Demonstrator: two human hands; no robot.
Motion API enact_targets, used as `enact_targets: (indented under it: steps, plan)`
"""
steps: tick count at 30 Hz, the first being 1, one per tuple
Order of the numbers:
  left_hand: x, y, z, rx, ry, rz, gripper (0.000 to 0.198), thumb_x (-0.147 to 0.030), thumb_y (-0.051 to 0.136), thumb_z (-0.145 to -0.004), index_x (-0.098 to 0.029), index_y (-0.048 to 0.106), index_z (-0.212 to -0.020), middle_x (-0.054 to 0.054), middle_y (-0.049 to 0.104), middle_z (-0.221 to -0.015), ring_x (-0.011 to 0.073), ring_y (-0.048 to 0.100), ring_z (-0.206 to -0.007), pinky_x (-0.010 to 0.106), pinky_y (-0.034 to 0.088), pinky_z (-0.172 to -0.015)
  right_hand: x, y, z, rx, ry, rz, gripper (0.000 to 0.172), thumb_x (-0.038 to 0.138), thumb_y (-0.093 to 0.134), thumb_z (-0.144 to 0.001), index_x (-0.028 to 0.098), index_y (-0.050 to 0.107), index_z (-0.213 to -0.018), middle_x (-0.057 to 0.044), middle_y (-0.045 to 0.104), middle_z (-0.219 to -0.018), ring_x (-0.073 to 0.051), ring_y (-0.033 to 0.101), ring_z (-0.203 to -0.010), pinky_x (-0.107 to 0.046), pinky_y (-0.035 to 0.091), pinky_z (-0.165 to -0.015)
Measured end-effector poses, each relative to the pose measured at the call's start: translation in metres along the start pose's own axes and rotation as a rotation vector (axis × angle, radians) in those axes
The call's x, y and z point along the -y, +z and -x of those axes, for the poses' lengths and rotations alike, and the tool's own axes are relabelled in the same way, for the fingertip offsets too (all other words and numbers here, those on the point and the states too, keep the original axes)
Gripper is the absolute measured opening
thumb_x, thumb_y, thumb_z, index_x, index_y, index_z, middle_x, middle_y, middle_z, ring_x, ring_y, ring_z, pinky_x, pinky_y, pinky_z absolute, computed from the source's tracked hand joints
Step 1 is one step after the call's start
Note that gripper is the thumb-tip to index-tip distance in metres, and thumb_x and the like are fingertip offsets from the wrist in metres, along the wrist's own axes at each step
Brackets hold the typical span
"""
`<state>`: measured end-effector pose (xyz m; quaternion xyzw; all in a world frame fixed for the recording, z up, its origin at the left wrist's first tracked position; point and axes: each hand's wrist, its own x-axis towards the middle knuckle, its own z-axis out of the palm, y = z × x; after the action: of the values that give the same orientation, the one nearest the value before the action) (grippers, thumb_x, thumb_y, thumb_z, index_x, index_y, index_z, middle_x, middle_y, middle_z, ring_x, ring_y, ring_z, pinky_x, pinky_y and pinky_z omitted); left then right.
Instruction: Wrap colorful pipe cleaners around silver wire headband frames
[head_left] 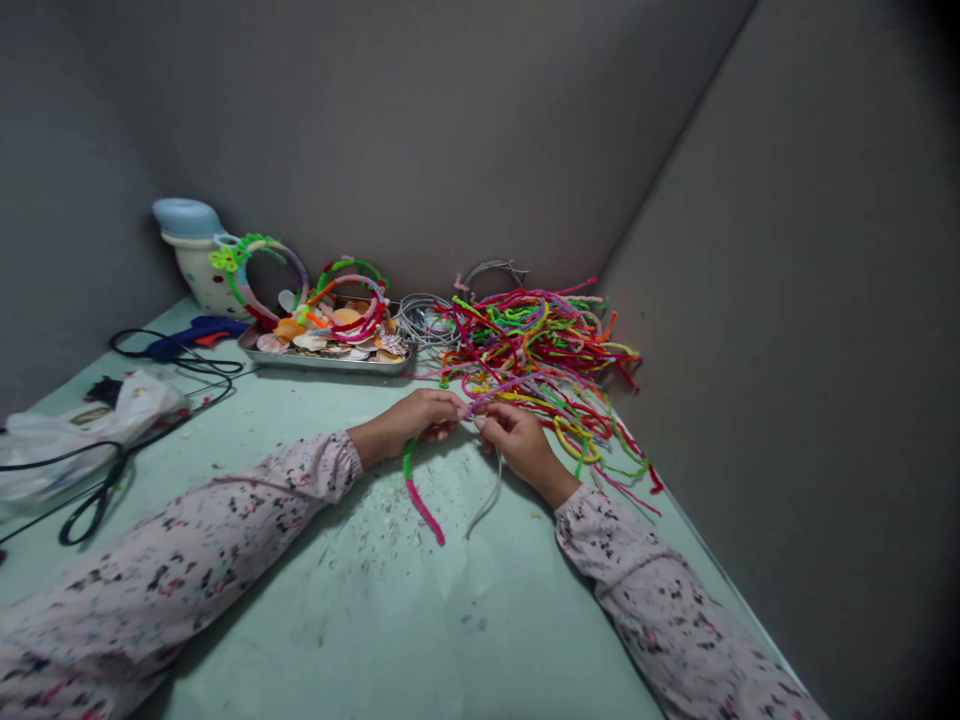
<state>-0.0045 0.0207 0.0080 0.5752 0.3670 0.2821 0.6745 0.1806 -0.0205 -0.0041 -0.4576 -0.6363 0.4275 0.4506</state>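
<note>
My left hand is closed in a pinch on a wire wrapped in fuzzy pipe cleaner. Its green and magenta wrapped end hangs below that hand. Close beside it, my right hand is also pinched, at a purple pipe cleaner where it meets the wire. Bare grey wire hangs down in a curve under the right fingers. The fingers partly hide where the purple strand wraps. Just behind the hands lies a tangled heap of coloured pipe cleaners.
A metal tray of seashells with finished fuzzy hoops stands at the back. Next to it are coiled grey wires. A blue-lidded container, a blue glue gun, black cord and a plastic bag are left.
</note>
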Motion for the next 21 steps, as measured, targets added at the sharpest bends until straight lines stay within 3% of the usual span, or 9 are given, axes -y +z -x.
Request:
enact_targets:
  steps: [5, 21]
  plan:
    - [0.001, 0.001, 0.000, -0.007, 0.010, -0.020, 0.013, -0.026, 0.061, -0.071, -0.015, 0.060, -0.077, -0.005, 0.047, -0.053, 0.0063, 0.041, -0.044, 0.019, 0.026, -0.043, -0.003, 0.000, 0.000, -0.013, -0.018, 0.052, 0.023, 0.031, 0.060, -0.078, 0.018, 0.065, -0.097, 0.002, 0.056, -0.061, -0.012, 0.051, -0.051, -0.025, 0.041, -0.050]
    - [-0.001, 0.011, 0.002, -0.126, 0.122, -0.221, 0.022, -0.030, 0.064, -0.072, -0.013, 0.064, -0.086, -0.004, 0.051, -0.057, 0.0071, 0.041, -0.049, 0.019, 0.027, -0.046, -0.007, -0.003, -0.006, -0.017, -0.019, -0.041, 0.023, 0.032, 0.061, -0.077, 0.018, 0.060, -0.095, 0.005, 0.051, -0.058, -0.011, 0.049, -0.050, -0.024, 0.041, -0.050]
